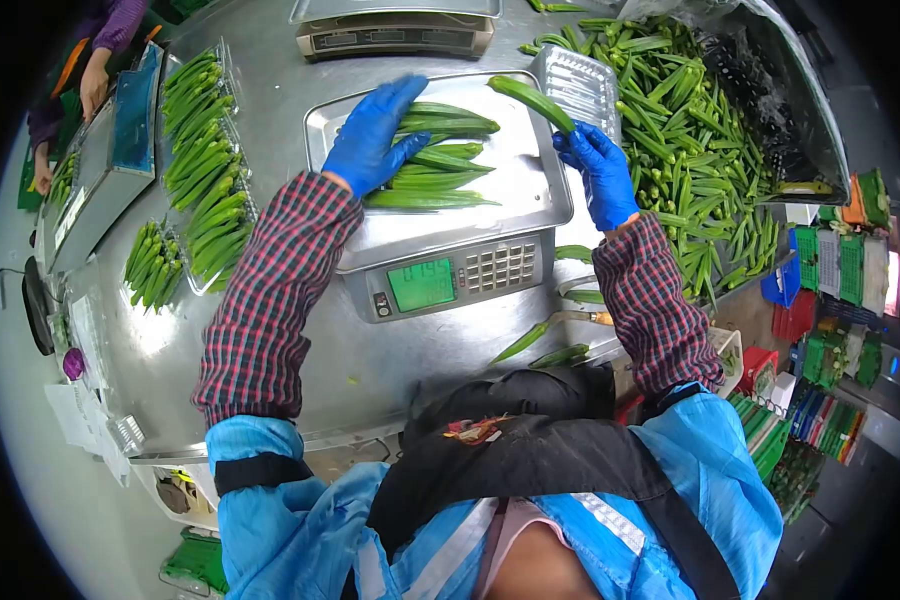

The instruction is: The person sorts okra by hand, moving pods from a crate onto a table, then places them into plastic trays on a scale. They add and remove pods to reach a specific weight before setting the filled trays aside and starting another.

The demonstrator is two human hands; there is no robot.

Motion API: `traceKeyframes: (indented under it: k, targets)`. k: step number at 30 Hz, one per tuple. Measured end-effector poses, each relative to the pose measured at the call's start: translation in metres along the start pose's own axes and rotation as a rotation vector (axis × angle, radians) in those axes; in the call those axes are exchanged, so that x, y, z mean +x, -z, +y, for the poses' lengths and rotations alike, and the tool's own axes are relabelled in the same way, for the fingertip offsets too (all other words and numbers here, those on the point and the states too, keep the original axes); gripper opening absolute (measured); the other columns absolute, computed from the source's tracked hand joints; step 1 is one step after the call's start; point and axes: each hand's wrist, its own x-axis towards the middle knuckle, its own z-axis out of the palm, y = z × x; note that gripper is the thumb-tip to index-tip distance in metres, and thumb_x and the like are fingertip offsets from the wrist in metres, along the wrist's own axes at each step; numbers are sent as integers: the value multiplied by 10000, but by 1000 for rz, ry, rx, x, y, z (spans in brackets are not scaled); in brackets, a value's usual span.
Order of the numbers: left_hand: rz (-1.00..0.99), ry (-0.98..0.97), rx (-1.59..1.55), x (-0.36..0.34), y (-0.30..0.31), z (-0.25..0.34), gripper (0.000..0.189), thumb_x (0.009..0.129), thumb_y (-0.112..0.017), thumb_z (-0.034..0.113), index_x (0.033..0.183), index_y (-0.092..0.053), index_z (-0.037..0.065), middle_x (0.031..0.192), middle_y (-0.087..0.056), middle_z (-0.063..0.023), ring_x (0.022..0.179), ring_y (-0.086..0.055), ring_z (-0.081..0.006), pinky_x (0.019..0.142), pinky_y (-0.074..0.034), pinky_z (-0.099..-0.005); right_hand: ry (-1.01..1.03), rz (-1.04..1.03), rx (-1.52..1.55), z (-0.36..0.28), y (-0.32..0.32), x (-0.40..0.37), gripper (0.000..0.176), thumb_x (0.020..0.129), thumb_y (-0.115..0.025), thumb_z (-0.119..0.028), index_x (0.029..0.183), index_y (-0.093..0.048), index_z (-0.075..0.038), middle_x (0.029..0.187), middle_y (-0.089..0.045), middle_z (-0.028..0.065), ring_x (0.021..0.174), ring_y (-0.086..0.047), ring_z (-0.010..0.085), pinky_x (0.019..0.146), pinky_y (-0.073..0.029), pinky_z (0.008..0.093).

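Observation:
Several okra pods (435, 180) lie side by side on the steel pan of a digital scale (460, 270) with a lit green display. My left hand (372, 140), in a blue glove, rests at the left ends of these pods with its fingers apart. In my right hand (602, 172), also gloved in blue, a single okra pod (530, 98) is pinched by one end and points up to the left over the pan's right side. Just behind that hand is a stack of clear plastic trays (578, 85).
A large okra heap (690, 150) spills from a black plastic-lined container at right. Filled okra trays (205, 160) line the left side. A second scale (395, 35) stands at the back. A knife (582, 316) and loose pods lie near the front edge. Another person's hand (94, 85) is at upper left.

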Motion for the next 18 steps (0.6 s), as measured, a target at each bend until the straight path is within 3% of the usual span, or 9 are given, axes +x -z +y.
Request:
traceKeyframes:
  k: [1, 4, 9, 11, 12, 14, 17, 18]
  targets:
    - [1, 0, -3, -5, -5, -10, 563, 785, -662, 170, 1300, -441, 124, 1097, -536, -148, 1036, -503, -341, 906, -417, -398, 22, 7, 26, 0, 5, 0, 253, 889, -591, -153, 1096, -587, -8, 970, -648, 79, 895, -617, 155, 855, -463, 289]
    - [-297, 175, -111, 3, 2, -7, 494, 828, -607, 103, 1301, -465, 120, 1029, -524, -127, 1024, -511, -303, 945, -397, -374, 14, 116, 7, 0, 33, -6, 282, 887, -596, -172, 1120, -576, -15, 970, -649, 82, 894, -617, 159, 858, -461, 310]
    - [-423, 198, -447, -7, 13, -8, 394, 847, -551, 49, 1237, -542, 105, 1082, -520, -130, 1030, -515, -306, 936, -411, -368, -39, 302, -29, 21, 94, -34, 332, 889, -596, -205, 1170, -556, -33, 1033, -634, 60, 953, -597, 146, 826, -438, 289]
    - [-412, 38, -15, -6, 18, -9, 412, 850, -576, 106, 1257, -529, 141, 1111, -548, -147, 1020, -531, -309, 929, -426, -382, -68, 329, -76, 35, 116, -48, 314, 890, -595, -205, 1157, -565, -42, 1036, -631, 51, 947, -596, 141, 825, -432, 284]
    - [-417, 20, 54, -6, 17, -14, 424, 858, -573, 147, 1278, -511, 145, 1194, -538, -156, 1085, -516, -320, 960, -414, -384, -95, 410, -75, 46, 126, -54, 303, 891, -594, -205, 1146, -570, -42, 1032, -631, 46, 941, -595, 139, 821, -431, 284]
    - [-431, -40, -87, -4, 11, -14, 424, 861, -572, 163, 1280, -507, 143, 1221, -527, -159, 1116, -502, -323, 973, -407, -382, -166, 524, -106, 62, 137, -64, 270, 892, -591, -186, 1120, -580, -42, 1013, -632, 37, 916, -595, 134, 795, -435, 271]
    - [-492, -111, -267, -4, 9, -10, 436, 871, -565, 204, 1296, -490, 145, 1305, -472, -168, 1181, -466, -340, 1011, -375, -393, -140, 515, -152, 104, 164, -64, 243, 890, -591, -162, 1099, -594, -38, 1001, -634, 31, 898, -591, 137, 766, -441, 259]
    - [-510, -112, -207, -4, 11, -9, 463, 870, -565, 191, 1319, -465, 135, 1331, -443, -167, 1207, -439, -344, 1031, -348, -397, -122, 480, -354, 108, 165, -66, 220, 877, -600, -133, 1076, -607, -39, 976, -636, 41, 880, -590, 143, 746, -447, 251]
